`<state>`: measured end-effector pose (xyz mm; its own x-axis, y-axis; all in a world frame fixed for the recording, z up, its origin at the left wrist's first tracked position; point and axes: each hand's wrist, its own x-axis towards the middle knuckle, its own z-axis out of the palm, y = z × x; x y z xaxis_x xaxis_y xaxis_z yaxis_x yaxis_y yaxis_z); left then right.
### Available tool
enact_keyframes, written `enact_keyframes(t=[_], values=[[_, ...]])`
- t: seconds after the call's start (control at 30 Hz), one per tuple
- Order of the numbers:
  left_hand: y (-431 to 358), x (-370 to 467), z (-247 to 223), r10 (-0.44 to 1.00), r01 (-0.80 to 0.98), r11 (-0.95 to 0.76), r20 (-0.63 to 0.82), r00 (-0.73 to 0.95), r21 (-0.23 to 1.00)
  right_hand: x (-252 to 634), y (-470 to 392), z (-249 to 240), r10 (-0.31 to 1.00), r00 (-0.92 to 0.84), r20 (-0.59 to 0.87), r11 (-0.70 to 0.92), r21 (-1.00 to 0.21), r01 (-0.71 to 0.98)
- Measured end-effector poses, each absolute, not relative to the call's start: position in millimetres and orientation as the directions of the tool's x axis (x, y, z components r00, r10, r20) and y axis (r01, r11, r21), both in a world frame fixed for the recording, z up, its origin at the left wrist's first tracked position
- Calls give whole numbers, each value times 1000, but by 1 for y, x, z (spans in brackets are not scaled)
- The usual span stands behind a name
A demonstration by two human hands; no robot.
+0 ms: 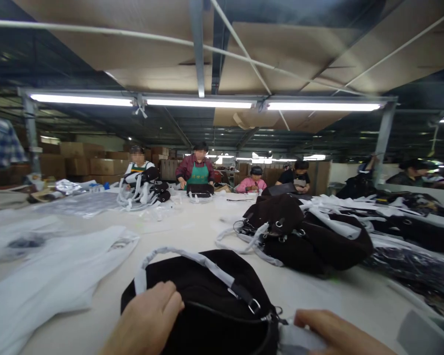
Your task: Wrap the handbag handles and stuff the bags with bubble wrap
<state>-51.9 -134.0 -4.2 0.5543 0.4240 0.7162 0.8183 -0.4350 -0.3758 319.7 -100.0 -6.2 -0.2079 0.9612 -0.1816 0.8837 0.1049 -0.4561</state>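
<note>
A black handbag (214,276) lies right in front of me on the white table, its zipped top opening toward me. One handle (192,256) arches over it, wrapped in pale paper, with a metal buckle at its end. My left hand (148,315) is closed on the bag's left edge, fingers curled over the fabric. At the bag's right end, my right hand (336,330) pinches a pale wrapped piece (299,337), seemingly part of a strap. The lower part of the bag and some right-hand fingers are out of frame.
More black bags (303,236) with wrapped handles are heaped on the right. White wrapping sheets (70,266) lie on the left. Across the table (163,229), several people stand or sit, one in a green apron (198,175) with a black bag. Light tubes hang overhead.
</note>
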Motion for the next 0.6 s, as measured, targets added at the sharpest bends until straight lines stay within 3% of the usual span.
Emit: enact_keyframes(t=[0.1,0.2,0.3,0.37,0.4,0.47,0.6], values=[[-147,-49,-21,428,802,-470,699,573,-370,323,-87,-9,980,-181,-82,156,-247,956],[-142,-50,-8,484,846,-448,718,500,-288,304,-89,-6,932,-330,151,356,-211,910],[-125,-54,20,574,903,-359,706,414,-237,261,-103,-7,682,-654,328,729,-225,647],[-115,-57,37,633,926,-316,681,367,-206,230,-110,-15,420,-814,402,901,-80,426],[-111,-59,44,654,935,-299,673,345,-188,218,-112,-22,347,-841,415,921,17,389],[-108,-62,52,676,949,-275,672,303,-152,202,-111,-36,335,-848,410,883,177,434],[-113,-77,47,668,957,-272,694,267,-106,203,-111,-50,317,-855,412,813,345,468]])
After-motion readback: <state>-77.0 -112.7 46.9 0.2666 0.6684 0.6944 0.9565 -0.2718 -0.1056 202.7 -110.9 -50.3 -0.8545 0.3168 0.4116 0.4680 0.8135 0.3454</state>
